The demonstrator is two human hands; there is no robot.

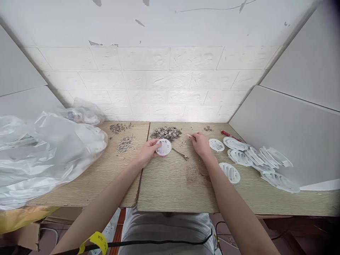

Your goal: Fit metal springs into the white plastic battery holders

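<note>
My left hand (148, 151) is closed round a white round plastic disc (164, 147) and holds it just above the table. My right hand (200, 143) is pinched, its fingertips at the right edge of a heap of small metal pieces (166, 132); what they pinch is too small to name. Metal tweezers (180, 153) lie on the wooden tabletop (170, 184) between the two hands.
Several white oval plastic shells (255, 159) lie spread to the right, with a red-handled tool (228, 135) behind them. Two smaller heaps of metal bits (124, 141) sit at the left. A big clear plastic bag (47, 156) fills the left side. Grey panels flank both sides.
</note>
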